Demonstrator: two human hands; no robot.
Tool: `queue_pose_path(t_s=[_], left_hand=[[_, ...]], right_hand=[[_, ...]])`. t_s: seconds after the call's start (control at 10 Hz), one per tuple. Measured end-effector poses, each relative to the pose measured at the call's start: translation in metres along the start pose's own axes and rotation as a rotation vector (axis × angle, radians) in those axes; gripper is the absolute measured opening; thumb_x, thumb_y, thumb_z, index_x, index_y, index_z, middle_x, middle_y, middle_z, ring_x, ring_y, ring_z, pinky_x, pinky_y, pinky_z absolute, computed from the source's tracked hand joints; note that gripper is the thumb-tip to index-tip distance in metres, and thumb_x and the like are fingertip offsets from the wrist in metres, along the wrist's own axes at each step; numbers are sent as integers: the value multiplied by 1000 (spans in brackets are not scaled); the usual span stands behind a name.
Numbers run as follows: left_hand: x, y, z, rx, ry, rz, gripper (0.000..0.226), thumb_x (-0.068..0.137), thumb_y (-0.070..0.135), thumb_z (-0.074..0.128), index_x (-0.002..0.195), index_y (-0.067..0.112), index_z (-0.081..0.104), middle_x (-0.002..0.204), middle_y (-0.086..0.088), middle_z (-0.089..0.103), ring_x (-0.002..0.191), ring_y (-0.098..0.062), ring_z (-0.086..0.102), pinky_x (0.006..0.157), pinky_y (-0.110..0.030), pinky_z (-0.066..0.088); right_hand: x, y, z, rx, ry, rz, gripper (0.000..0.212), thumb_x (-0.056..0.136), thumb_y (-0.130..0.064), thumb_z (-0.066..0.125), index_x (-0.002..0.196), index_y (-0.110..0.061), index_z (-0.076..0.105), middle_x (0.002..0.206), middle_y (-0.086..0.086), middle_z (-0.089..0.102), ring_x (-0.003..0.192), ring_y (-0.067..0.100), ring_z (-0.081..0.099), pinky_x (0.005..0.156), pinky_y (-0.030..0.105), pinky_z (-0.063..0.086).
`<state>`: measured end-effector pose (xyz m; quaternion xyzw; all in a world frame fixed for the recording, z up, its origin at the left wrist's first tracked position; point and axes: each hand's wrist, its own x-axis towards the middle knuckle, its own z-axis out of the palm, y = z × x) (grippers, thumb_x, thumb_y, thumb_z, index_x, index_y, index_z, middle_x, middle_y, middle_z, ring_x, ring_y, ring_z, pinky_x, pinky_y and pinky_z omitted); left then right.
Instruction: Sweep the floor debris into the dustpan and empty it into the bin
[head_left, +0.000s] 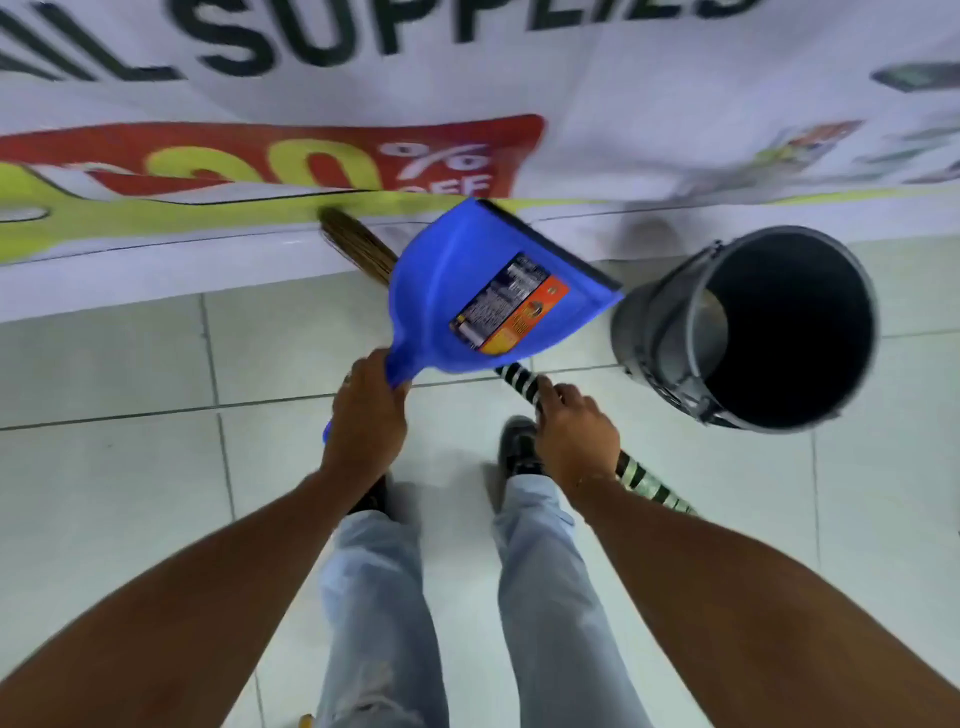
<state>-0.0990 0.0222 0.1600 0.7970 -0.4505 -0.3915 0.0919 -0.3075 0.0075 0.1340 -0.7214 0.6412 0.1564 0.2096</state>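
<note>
Blue plastic dustpan sits raised in my left hand, grip closed round its handle, lip aimed toward the grey bin just beside it, ready, I judge, for emptying. My right hand has its grip wrapped on the striped broom, parked low across the floor, out of the way.

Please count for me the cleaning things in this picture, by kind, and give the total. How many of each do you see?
Dustpan, blue, held by the left hand: 1
Broom, held by the right hand: 1
Bin, grey, open on the floor: 1
Total: 3
</note>
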Motion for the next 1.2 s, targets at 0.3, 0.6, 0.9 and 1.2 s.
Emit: queue_pose_path(t_s=[0.3, 0.6, 0.9, 1.2], left_hand=[[-42, -179, -18, -68, 104, -426, 15, 90, 9, 52, 102, 1, 53, 90, -25, 61, 84, -46, 58, 68, -47, 50], [32, -140, 44, -124, 12, -517, 23, 81, 2, 55, 104, 0, 53, 104, -18, 58, 94, -38, 58, 77, -40, 47], [113, -41, 95, -317, -161, -701, 50, 83, 4, 61, 124, -3, 36, 130, -21, 50, 116, -38, 54, 95, -42, 47], [97, -11, 57, 28, 53, -544, 36, 92, 2, 45, 127, -2, 39, 134, -19, 49, 124, -34, 48, 102, -43, 39]], right_hand=[[165, -80, 0, -323, 63, -284, 36, 88, -3, 44, 122, -4, 55, 113, 19, 65, 103, 39, 58, 83, 42, 45], [231, -145, 46, -188, 7, -337, 54, 95, -6, 35, 147, -9, 23, 154, 13, 30, 144, 31, 19, 117, 52, 8], [135, -49, 53, -51, -76, -165, 55, 93, -8, 42, 146, -11, 27, 151, 7, 38, 143, 26, 23, 118, 48, 15], [98, -38, 8, 36, 91, -257, 47, 77, 1, 59, 123, -5, 57, 111, 13, 69, 106, 37, 60, 92, 44, 45]])
